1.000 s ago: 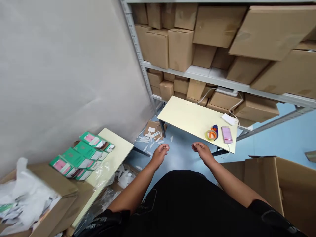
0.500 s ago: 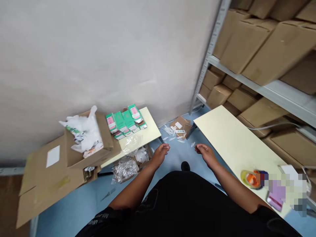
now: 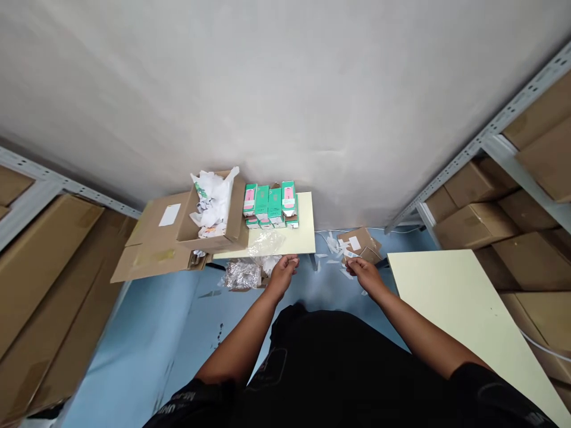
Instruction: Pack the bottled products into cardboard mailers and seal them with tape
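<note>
My left hand (image 3: 283,277) is held out over the floor, just in front of the table that bears the green boxes. Its fingers curl in with the thumb against them, and no object shows in it. My right hand (image 3: 364,274) hangs in the air left of the other table, its fingertips pressed together and nothing seen between them. Closest to the left hand are a sheet of clear plastic wrap (image 3: 266,242) and several green-and-white boxes with pink panels (image 3: 268,203). Beyond the right hand, a flattened cardboard piece (image 3: 366,242) and white scraps (image 3: 332,244) lie on the floor.
An open carton (image 3: 235,217) full of white paper stands on the left table (image 3: 307,223). Crumpled clear wrap (image 3: 242,274) sits below it. A pale table (image 3: 455,297) is at right. Shelves with cartons (image 3: 530,255) flank both sides; a wall (image 3: 312,89) is ahead.
My view has turned left, so the left shelf now shows and the items on the right table's near end are out of sight. Both hands stay raised in front of me.
</note>
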{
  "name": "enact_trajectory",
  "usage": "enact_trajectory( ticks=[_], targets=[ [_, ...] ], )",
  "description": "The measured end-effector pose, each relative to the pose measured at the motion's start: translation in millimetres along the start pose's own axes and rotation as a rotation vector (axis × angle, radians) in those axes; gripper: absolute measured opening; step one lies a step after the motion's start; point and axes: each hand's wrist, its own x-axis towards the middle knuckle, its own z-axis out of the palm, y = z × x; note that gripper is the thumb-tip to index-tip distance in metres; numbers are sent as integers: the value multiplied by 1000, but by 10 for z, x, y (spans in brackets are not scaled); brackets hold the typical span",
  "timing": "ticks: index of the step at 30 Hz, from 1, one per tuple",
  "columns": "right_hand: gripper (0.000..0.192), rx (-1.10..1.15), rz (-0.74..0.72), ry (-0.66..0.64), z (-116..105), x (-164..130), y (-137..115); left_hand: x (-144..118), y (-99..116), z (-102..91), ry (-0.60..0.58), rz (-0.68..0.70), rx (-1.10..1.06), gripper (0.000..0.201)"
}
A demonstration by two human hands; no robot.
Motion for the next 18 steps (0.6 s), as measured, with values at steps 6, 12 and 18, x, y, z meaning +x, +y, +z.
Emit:
enact_trajectory(
  ticks=[6, 12, 18],
  targets=[
    [35, -35, 4, -76, 310, 534, -147, 333, 180, -292, 70, -7, -14, 47],
    [35, -83, -10, -93, 849, 1057, -280, 1026, 215, -731, 67, -11, 33, 46],
    [36, -117, 9, -47, 1488, 1559, -548, 1816, 359, -1180, 48, 22, 125, 42]
  ],
)
